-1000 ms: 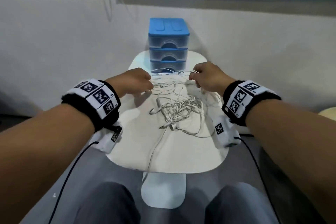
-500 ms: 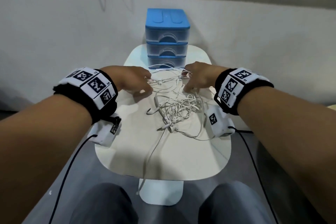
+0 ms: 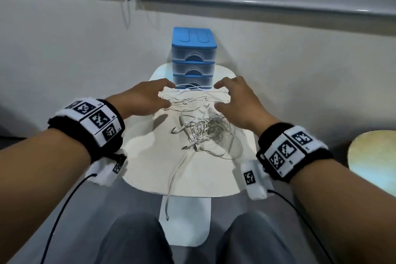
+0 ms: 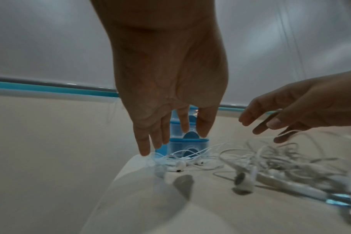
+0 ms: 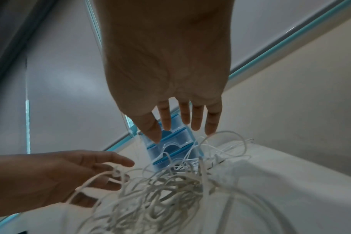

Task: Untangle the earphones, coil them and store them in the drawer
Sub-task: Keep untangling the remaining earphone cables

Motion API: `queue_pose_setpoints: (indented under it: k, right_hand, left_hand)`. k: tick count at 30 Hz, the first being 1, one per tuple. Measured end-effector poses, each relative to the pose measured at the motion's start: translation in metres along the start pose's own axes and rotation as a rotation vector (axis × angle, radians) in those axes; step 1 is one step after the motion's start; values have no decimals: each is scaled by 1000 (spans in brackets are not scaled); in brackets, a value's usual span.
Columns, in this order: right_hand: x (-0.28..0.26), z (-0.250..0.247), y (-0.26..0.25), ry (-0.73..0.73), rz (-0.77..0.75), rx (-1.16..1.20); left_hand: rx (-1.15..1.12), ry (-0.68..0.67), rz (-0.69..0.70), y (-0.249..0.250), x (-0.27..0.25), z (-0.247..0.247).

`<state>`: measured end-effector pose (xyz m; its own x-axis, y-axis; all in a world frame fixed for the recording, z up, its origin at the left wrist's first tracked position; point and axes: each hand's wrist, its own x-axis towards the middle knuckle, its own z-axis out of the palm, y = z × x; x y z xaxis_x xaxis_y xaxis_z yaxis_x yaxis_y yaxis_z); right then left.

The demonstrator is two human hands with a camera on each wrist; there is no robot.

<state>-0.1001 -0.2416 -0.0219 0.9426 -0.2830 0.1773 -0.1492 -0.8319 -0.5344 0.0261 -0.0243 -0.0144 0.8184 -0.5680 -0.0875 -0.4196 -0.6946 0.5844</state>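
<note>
A tangle of thin white wired earphones [image 3: 203, 130] lies on the middle and far part of the small white rounded table [image 3: 150, 156], one strand trailing over the near edge. The left hand [image 3: 143, 100] and right hand [image 3: 237, 103] hover over either side of the far loops, fingers spread and straight, gripping nothing. The blue-topped clear plastic three-drawer chest [image 3: 194, 58] stands at the table's far edge, all drawers closed, with bare tabletop on the left and near sides.

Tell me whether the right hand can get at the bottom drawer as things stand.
Probably yes. The right hand hovers open just in front of the bottom drawer, holding nothing. Only loose earphone cable lies before the drawer's front; it may need brushing aside. The drawer is shut.
</note>
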Motion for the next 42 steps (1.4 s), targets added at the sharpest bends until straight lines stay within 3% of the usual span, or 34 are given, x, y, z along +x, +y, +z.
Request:
queue_pose_setpoints:
  k: [3, 7, 11, 18, 23, 28, 32, 37, 42]
  right_hand:
    - [-21, 5, -3, 9, 34, 60]
    - [-50, 12, -8, -252, 52, -106]
    - [-65, 20, -9, -260, 58, -84]
    - [-69, 18, -8, -295, 44, -165]
    - [-67, 10, -6, -282, 6, -165]
    - [-67, 6, -1, -318, 14, -127]
    - [-67, 1, 2, -315, 23, -88]
    - [-70, -4, 7, -286, 21, 18]
    - [-72, -5, 15, -218, 40, 322]
  left_hand:
    - [-22, 52, 82, 13, -21, 9]
    - [40, -174, 120, 32, -46, 31]
    - [143, -287, 131, 44, -53, 46]
    - [213, -265, 43, 54, -46, 61]
    - [350, -186, 67, 61, -37, 66]
    - [375, -225, 50, 67, -35, 65]
    - [243, -263, 37, 72, -37, 64]
    - [-52, -185, 39, 74, -44, 59]
    - [-461, -104, -4, 69, -60, 56]
